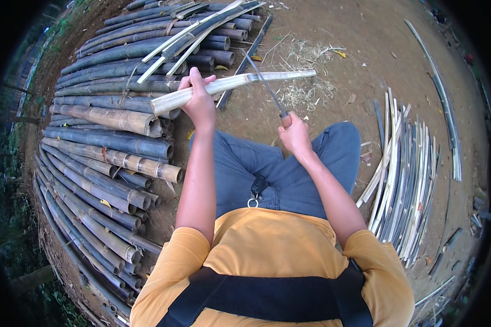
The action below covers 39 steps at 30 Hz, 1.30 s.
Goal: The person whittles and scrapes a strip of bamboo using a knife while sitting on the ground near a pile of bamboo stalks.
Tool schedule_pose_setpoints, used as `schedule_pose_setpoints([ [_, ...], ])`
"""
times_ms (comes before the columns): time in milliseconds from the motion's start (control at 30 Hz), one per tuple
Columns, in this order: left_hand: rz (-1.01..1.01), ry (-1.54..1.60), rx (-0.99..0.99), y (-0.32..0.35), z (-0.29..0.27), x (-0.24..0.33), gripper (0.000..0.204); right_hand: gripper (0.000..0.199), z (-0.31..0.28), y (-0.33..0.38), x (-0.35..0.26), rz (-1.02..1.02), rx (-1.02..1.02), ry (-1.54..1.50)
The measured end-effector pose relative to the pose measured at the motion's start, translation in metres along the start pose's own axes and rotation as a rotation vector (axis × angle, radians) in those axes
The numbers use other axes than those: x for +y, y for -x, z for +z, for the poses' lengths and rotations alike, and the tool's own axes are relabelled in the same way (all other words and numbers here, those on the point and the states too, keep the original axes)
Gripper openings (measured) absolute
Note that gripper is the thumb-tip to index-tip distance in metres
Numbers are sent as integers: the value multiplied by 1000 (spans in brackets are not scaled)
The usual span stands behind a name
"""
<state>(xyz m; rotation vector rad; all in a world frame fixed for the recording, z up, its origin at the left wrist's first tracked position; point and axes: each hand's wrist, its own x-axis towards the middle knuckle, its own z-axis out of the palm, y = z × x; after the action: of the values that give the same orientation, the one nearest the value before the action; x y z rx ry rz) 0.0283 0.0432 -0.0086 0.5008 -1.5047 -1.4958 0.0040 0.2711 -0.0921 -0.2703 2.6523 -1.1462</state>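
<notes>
Bamboo strip: pale split length, lies across frame centre-top, near-horizontal, slight rise twd 3 o'clock; held up above the ground.
Blade: thin dark knife, crosses the strip near its 3 o'clock half, tip pointing to 11 o'clock; touching the strip.
Left hand: clenched round strip's 9 o'clock end, fingers wrapped over the top.
Right hand: fist closed on the knife handle, at 5 o'clock from the strip.
Legs: blue trousers, directly below both hands; keyring at the waist.
Bamboo poles: big stack of dark round culms at 9 o'clock, cut ends facing the person.
Split slats: pale bundle at 3 o'clock on the dirt ground.
Shavings: litter at 12 o'clock, beyond strip.
</notes>
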Motion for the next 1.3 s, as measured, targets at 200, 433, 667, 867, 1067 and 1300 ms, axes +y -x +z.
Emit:
schedule_pose_setpoints([
  [200, -15, 37, 29, -6, 10, 4, 36, 21, 27, -31, 40, 110, 120, 34],
  [433, -4, -6, 39, -14, -3, -9, 32, 19, 25, -25, 21, 27, 87, 127],
  [667, -51, 65, 39, -20, -19, -24, 29, 21, 15, -36, 2, 55, 13, 237],
  [867, -82, 102, 59, -24, -24, -35, 32, 22, 31, -74, 53, 59, 67, 278],
  [1067, -151, 66, 79, -30, -35, -40, 31, 19, 34, -59, 26, -77, -24, 370],
  [1300, -124, 35, 52, -35, -39, -47, 30, 19, 24, -101, 78, 135, 68, 330],
])
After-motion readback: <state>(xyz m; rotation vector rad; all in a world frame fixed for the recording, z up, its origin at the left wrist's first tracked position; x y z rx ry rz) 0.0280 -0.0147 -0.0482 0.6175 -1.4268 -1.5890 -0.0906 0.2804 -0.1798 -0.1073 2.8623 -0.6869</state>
